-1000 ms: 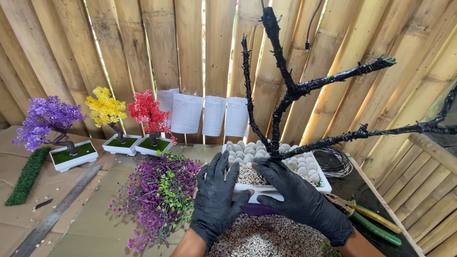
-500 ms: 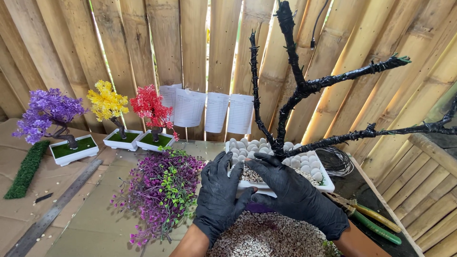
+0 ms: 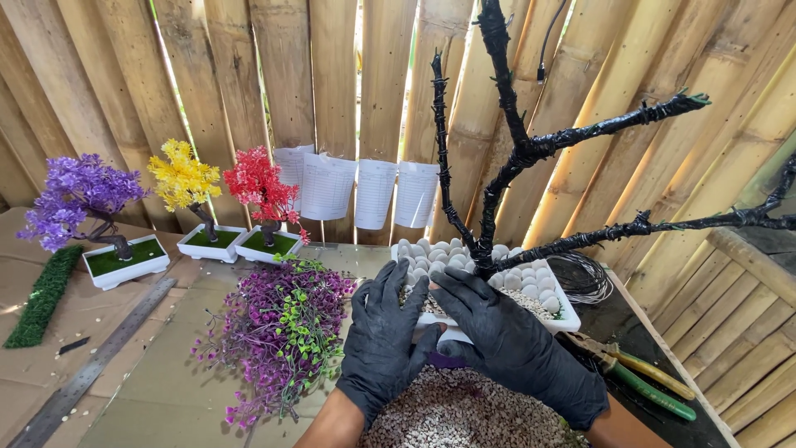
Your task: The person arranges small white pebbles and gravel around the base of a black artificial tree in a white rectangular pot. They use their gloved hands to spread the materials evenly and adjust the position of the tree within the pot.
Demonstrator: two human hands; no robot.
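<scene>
Fingers of both gloved hands lie spread and flat, gripping nothing: left hand (image 3: 383, 336) and right hand (image 3: 506, 340) press the gravel in the white tray (image 3: 568, 319) at twelve o'clock, apparently bedding the black bare tree (image 3: 497, 178) upright.

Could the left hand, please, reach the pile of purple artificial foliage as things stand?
Probably yes: the left hand rests at the white tray, and the purple foliage lies right beside it on the table with nothing between.
</scene>
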